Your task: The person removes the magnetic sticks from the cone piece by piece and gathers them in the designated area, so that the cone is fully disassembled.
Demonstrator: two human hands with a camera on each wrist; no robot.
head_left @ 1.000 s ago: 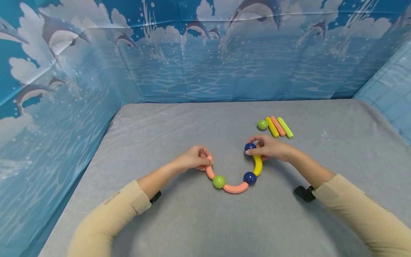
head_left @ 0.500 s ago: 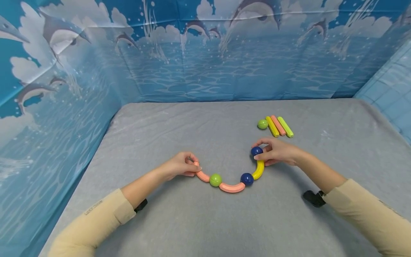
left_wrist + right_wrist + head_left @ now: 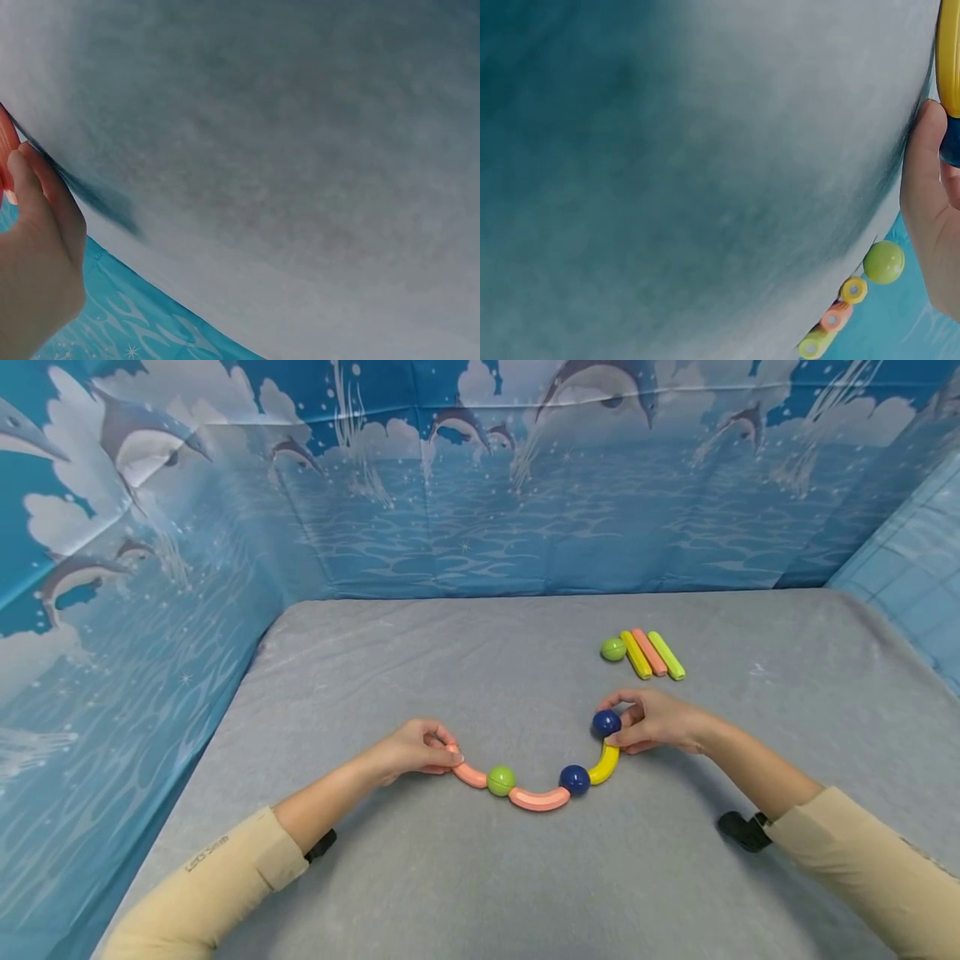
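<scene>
A curved chain of toy pieces lies on the grey cloth in the head view. From left to right it has a curved pink stick (image 3: pixel 470 775), a green ball (image 3: pixel 501 781), a second curved pink stick (image 3: pixel 539 799), a blue ball (image 3: pixel 574 780), a curved yellow stick (image 3: pixel 604 764) and another blue ball (image 3: pixel 606 722). My left hand (image 3: pixel 420 750) pinches the outer end of the left pink stick. At the other end, my right hand (image 3: pixel 654 721) grips the far blue ball between thumb and fingers, where it meets the yellow stick.
Behind my right hand lie a loose green ball (image 3: pixel 612 649) and three straight sticks, one yellow (image 3: pixel 636 655), one pink (image 3: pixel 649 652) and one lime (image 3: pixel 667 656). A blue dolphin-print curtain (image 3: pixel 480 527) stands along the cloth's back and left edges.
My left hand has moved left and toward me with the pink stick's end. My right hand has shifted right and nearer with the blue ball. The chain has spread from a U to a wider arc.
</scene>
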